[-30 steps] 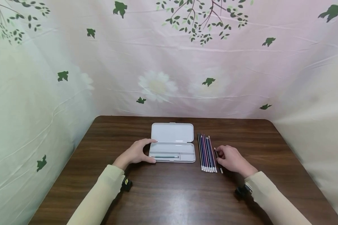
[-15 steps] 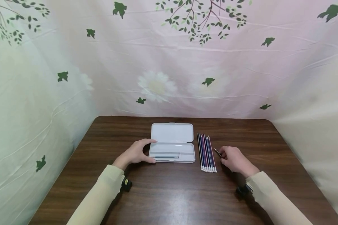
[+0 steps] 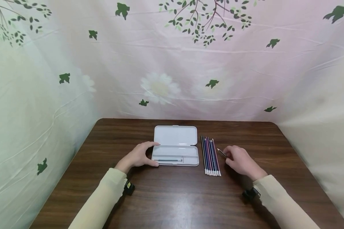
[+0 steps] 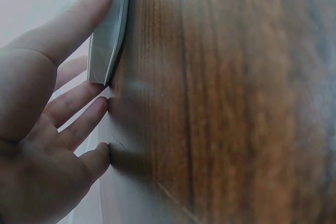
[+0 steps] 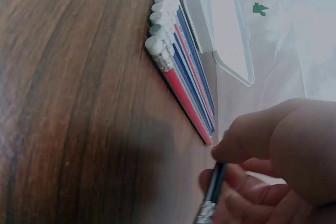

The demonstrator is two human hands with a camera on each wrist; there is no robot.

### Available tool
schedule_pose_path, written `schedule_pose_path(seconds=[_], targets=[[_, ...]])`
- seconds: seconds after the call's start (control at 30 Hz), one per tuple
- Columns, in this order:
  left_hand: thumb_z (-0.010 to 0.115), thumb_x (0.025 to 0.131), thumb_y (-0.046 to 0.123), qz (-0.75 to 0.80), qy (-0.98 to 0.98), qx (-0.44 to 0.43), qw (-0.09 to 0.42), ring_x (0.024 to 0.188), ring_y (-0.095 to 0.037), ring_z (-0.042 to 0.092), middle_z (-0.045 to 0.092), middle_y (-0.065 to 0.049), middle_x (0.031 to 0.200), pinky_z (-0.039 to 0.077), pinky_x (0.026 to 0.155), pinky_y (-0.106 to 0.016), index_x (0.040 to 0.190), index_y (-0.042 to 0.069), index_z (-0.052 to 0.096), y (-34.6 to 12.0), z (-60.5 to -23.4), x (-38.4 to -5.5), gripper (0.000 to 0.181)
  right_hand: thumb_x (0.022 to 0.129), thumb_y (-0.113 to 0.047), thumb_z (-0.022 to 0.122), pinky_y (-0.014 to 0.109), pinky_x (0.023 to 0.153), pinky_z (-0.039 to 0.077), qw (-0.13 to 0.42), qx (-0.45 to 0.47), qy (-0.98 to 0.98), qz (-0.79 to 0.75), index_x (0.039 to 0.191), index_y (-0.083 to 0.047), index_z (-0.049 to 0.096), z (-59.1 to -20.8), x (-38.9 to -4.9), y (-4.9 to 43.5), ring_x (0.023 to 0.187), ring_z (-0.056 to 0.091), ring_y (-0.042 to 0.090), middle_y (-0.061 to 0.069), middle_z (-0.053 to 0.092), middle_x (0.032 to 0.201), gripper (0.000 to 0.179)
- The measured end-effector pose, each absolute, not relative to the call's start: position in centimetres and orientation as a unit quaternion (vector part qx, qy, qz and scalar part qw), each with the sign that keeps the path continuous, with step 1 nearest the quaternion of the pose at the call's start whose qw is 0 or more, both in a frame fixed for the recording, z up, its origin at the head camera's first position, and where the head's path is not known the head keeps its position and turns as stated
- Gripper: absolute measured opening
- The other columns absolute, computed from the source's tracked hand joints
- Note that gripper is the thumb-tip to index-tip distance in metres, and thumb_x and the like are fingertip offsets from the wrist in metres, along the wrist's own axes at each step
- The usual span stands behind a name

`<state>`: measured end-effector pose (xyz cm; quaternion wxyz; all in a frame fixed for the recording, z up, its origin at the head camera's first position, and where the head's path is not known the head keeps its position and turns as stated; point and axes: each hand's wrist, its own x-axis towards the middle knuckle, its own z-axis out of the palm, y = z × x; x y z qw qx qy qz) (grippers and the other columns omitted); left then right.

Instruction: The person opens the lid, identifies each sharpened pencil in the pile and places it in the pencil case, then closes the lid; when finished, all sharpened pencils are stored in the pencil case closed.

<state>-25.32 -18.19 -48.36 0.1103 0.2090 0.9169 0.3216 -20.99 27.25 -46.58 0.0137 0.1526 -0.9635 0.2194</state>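
A white pencil case (image 3: 175, 135) lies with its lid folded back in the head view. One pale pencil (image 3: 169, 160) is in its front compartment. My left hand (image 3: 139, 155) holds the case's left end, thumb at the front corner and forefinger near the hinge. The left wrist view shows the thumb over the case (image 4: 107, 51) and the other fingertips down at the table. To the right, my right hand (image 3: 240, 160) pinches a dark pencil (image 3: 222, 153) between thumb and fingers, point toward the row of pencils. In the right wrist view its metal ferrule (image 5: 206, 212) shows below the fingers.
Several pencils (image 3: 210, 157) with white erasers lie side by side between the case and my right hand, erasers toward me. The brown wooden table (image 3: 172, 197) ends at a printed cloth backdrop (image 3: 177, 63) behind and at both sides.
My right hand has picked up the dark pencil that lay right of the row, turned it to a slant and drawn slightly right. The left hand stays on the case.
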Motion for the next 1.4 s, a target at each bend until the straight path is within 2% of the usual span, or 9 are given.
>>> schedule_pose_path(seconds=[0.37,0.53,0.9,1.4], targets=[[0.095,0.076,0.046,0.321,0.916,0.213,0.111,0.145,-0.032,0.047,0.051,-0.009,0.157,0.04,0.118,-0.054,0.151,0.02,0.056,-18.3,-48.4,-25.5,0.089,0.088,0.004,0.07,0.034,0.073,0.058,0.079,0.256,-0.928,0.258,0.111,-0.003,0.073,-45.7,-21.3,24.1,0.085,0.063,0.014,0.006,0.07,0.101,0.024],[0.096,0.075,0.047,0.323,0.915,0.213,0.114,0.145,-0.032,0.046,0.051,-0.009,0.157,0.04,0.118,-0.054,0.151,0.02,0.056,-18.4,-48.4,-25.5,0.09,0.087,0.006,0.071,0.033,0.074,0.058,0.095,0.314,-0.904,0.273,0.109,-0.004,0.074,-45.7,-21.7,21.7,0.086,0.064,0.013,0.002,0.071,0.099,0.025],[0.096,0.076,0.046,0.323,0.915,0.213,0.116,0.145,-0.033,0.046,0.05,-0.01,0.158,0.04,0.118,-0.055,0.152,0.018,0.056,-18.4,-48.2,-25.4,0.09,0.094,0.001,0.07,0.031,0.078,0.057,0.06,0.374,-0.891,0.25,0.114,-0.008,0.075,-45.9,-22.4,16.3,0.089,0.063,0.011,0.0,0.068,0.099,0.023],[0.095,0.076,0.046,0.322,0.916,0.209,0.115,0.146,-0.033,0.046,0.051,-0.01,0.157,0.039,0.119,-0.054,0.151,0.019,0.056,-18.3,-48.1,-25.4,0.089,0.095,0.0,0.072,0.035,0.089,0.059,0.026,0.401,-0.881,0.251,0.109,-0.006,0.078,-46.6,-22.7,10.9,0.097,0.069,0.013,0.002,0.076,0.103,0.017]])
